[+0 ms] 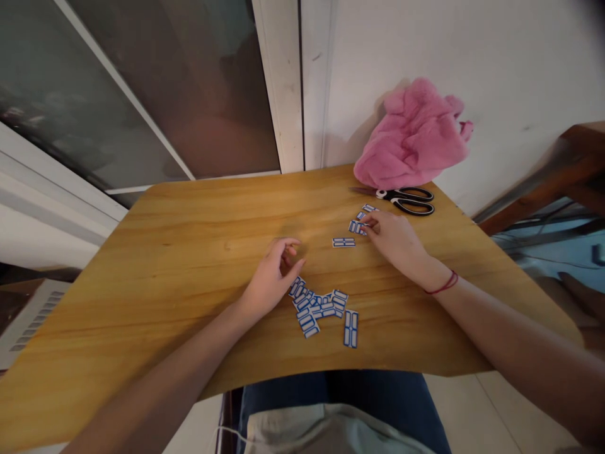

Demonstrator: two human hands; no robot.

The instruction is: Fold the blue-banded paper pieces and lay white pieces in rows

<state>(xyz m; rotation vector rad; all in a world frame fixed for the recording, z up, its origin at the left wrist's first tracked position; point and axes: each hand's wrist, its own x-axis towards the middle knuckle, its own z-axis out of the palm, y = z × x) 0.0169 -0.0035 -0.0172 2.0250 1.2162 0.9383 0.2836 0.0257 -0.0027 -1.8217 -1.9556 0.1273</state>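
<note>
The person's right hand (396, 243) reaches to a small cluster of blue-and-white cards (357, 227) on the far right part of the wooden worktop (212, 221). Its thumb and forefinger are drawn nearly together over the cluster; whether they pinch a card or only touch it cannot be told. The left hand (270, 279) hovers or rests just beside a loose pile of similar cards (309, 309) nearer the person, its fingers loosely curled, a gap between thumb and forefinger, nothing visible in it. One single card (343, 242) lies between pile and cluster, and another upright card (350, 328) lies just right of the pile. Scissors (411, 200) lie beyond the right hand, beside a pink cloth (416, 139). The step in hand looks like placing or adjusting a card at the cluster; the next move calls for light fingertip control, so that neighbouring flat cards are not dragged along.
</note>
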